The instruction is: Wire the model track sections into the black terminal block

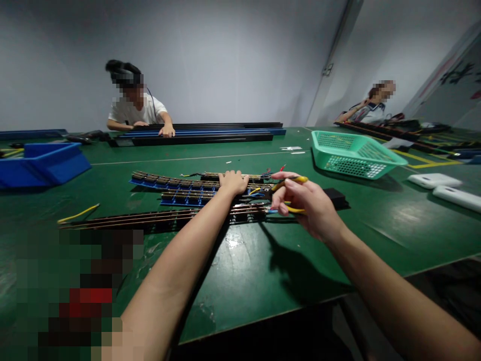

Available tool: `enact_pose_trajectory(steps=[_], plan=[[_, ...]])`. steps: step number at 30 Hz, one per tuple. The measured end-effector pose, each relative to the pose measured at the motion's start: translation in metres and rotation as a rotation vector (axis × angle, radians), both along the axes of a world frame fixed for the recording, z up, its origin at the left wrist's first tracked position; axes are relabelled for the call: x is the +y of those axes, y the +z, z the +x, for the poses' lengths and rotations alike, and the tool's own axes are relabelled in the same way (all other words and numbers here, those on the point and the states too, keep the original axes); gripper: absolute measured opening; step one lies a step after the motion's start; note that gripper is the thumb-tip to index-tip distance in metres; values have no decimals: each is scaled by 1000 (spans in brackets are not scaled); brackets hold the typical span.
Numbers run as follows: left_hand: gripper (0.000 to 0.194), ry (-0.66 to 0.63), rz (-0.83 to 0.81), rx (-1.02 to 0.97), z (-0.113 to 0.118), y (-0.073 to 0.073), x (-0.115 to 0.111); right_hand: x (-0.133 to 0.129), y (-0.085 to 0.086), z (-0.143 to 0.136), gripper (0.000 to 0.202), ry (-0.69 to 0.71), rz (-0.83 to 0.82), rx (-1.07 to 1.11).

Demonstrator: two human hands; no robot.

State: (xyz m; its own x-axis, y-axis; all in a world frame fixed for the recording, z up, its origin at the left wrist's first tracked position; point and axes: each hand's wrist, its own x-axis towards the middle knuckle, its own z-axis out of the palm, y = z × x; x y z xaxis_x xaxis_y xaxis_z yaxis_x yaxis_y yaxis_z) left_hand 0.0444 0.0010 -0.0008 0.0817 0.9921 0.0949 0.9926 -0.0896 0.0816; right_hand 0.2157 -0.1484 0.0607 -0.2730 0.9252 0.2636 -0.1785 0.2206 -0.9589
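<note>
My left hand [233,183] lies across the far strips, its fingers stretched over them and pointing away from me. The strips carry long thin brass-coloured rods; some have blue bases [180,195], and a dark one [161,217] lies nearest to me. Yellow-handled pliers [301,179] are in my right hand [310,203], their handles spread apart. Their dark jaws point left, at the right ends of the strips, where short yellow, blue and red wires [255,191] come out. Whether the jaws touch a wire I cannot make out.
A blue bin [48,163] stands at the left, a green mesh basket [356,155] at the right. Two white devices [436,180] lie beyond it. A loose yellow wire [78,214] lies at left. Across the green table, a co-worker [137,108] handles long bars; another person sits far right.
</note>
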Motion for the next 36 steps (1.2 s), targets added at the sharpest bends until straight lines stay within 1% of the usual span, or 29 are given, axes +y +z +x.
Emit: enact_pose_trajectory(steps=[2, 4, 6, 7, 9, 13, 14, 15, 16, 17, 18, 19, 21, 24, 26, 28, 31, 33, 36], plan=[[59, 6, -4, 4, 0, 1, -1, 20, 0, -8, 44, 38, -87, -15], [57, 9, -10, 7, 1, 2, -2, 35, -6, -17, 47, 57, -136, -27], [56, 7, -22, 11, 1, 4, -3, 44, -15, -23, 49, 71, -129, -78], [56, 4, -28, 14, 1, 4, -2, 46, -19, -26, 49, 80, -99, -128], [55, 3, -34, 21, 1, 4, -1, 46, -26, -30, 47, 99, 27, -281], [55, 10, -5, 15, 1, 2, 0, 31, -35, -34, 33, 119, 446, -732], [56, 9, 0, 10, 1, 2, 0, 27, -37, -36, 32, 126, 536, -841], [56, 5, 2, 5, 1, 1, 0, 24, -38, -37, 33, 133, 596, -921], [57, 3, 3, 3, 0, 2, 0, 22, -40, -39, 34, 136, 619, -958], [56, 1, 2, 2, 0, 2, 0, 20, -41, -40, 33, 126, 606, -950], [56, 1, 0, 4, 0, 2, 0, 20, -40, -40, 30, 102, 561, -896], [55, -1, -5, 9, 0, 3, -1, 21, -39, -39, 29, 73, 492, -802], [54, -3, -23, 21, 0, 4, -1, 25, -32, -36, 33, 19, 310, -547], [57, -6, -31, 25, 1, 4, -2, 29, -13, -23, 45, 21, 63, -193], [58, -1, -16, 17, 1, 3, -1, 31, 2, -13, 49, 10, 14, -54], [59, 1, 0, 11, 1, 1, 0, 34, 16, -3, 51, -53, 56, 9], [59, -2, 11, 10, 0, -1, 2, 42, 30, 10, 47, -182, 101, -16], [59, -3, 14, 11, 0, -2, 3, 51, 32, 17, 41, -270, 74, -67], [58, 3, 11, 9, 1, -2, 3, 66, 22, 23, 35, -375, -8, -94]])
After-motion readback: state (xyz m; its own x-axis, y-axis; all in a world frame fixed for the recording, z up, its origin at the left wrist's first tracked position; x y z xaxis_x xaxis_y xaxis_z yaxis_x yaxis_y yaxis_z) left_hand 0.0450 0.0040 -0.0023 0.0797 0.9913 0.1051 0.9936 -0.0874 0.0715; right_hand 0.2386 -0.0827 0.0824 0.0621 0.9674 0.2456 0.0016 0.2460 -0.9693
